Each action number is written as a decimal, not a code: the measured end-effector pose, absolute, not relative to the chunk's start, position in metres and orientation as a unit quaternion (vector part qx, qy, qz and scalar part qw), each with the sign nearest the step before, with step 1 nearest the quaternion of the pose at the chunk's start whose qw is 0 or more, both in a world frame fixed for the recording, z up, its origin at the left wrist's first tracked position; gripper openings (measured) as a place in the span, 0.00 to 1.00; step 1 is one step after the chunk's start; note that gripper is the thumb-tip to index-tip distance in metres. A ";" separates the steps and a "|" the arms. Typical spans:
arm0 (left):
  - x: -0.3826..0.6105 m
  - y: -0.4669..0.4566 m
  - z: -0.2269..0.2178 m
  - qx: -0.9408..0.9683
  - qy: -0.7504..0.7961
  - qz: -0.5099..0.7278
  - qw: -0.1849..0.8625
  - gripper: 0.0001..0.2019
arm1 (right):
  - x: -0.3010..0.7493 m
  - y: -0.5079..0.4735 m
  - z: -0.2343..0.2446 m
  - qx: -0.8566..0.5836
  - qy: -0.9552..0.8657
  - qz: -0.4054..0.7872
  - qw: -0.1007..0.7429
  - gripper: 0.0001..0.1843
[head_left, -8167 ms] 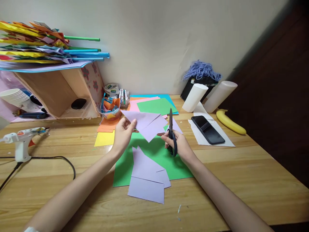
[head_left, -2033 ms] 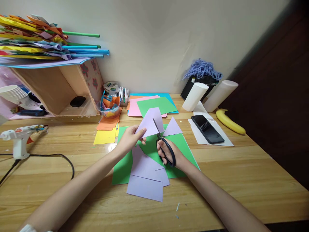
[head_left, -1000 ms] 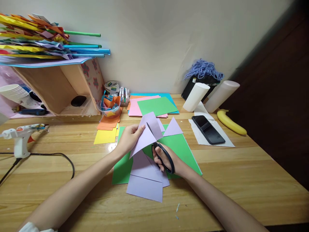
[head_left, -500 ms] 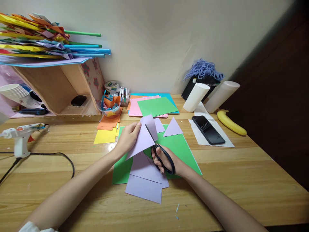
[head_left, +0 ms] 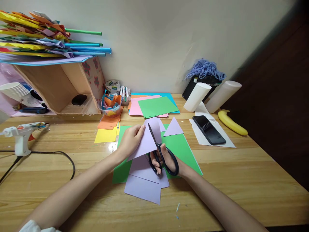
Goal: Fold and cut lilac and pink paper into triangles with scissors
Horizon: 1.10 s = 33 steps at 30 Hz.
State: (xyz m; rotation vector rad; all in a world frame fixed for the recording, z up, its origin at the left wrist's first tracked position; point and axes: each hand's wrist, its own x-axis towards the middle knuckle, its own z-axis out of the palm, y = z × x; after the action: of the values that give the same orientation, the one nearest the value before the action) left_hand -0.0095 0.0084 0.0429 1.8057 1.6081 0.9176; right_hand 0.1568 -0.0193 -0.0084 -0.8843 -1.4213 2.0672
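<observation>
My left hand (head_left: 131,139) pinches the left edge of a lilac paper sheet (head_left: 147,141), held tilted above the table. In my right hand (head_left: 166,159) is a pair of black scissors (head_left: 172,162), thumb and fingers through the handles, which are spread apart. One blade lies across the front of the sheet; the other is hidden behind it. Beneath are more lilac pieces (head_left: 143,190) on a green sheet (head_left: 188,161). A lilac triangle (head_left: 173,126) lies on the green sheet's back edge.
A glue gun (head_left: 21,138) with its cord is at left. Orange and yellow papers (head_left: 105,135) lie under a tub of scraps (head_left: 110,108). Coloured sheets (head_left: 158,106) lie at the back. A phone (head_left: 209,130), a banana (head_left: 232,122) and a white roll (head_left: 197,96) are at right.
The scissor handles have spread apart, opening the blades on the sheet. Both hands and the lilac sheet have shifted slightly to the right.
</observation>
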 end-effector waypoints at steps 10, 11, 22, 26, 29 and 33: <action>-0.011 0.008 0.046 0.664 0.617 0.339 0.254 0.20 | 0.157 -0.023 0.004 -0.337 -0.521 0.747 0.239 0.40; -0.011 0.008 0.046 0.664 0.618 0.338 0.252 0.20 | 0.157 -0.024 0.006 -0.344 -0.528 0.739 0.238 0.39; -0.010 0.007 0.048 0.664 0.617 0.338 0.251 0.20 | 0.157 -0.025 0.009 -0.368 -0.575 0.689 0.244 0.36; -0.010 0.007 0.048 0.667 0.617 0.338 0.245 0.20 | 0.156 -0.026 0.008 -0.374 -0.574 0.686 0.246 0.36; -0.010 0.007 0.048 0.669 0.614 0.341 0.242 0.20 | 0.155 -0.026 0.008 -0.381 -0.570 0.684 0.249 0.35; -0.010 0.008 0.049 0.668 0.611 0.345 0.246 0.20 | 0.154 -0.026 0.010 -0.386 -0.577 0.671 0.259 0.33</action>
State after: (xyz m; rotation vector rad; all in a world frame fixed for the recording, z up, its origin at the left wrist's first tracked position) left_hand -0.0100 0.0075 0.0486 1.8226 1.6674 0.9422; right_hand 0.1538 -0.0258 0.0095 -1.0456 -1.5641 1.8188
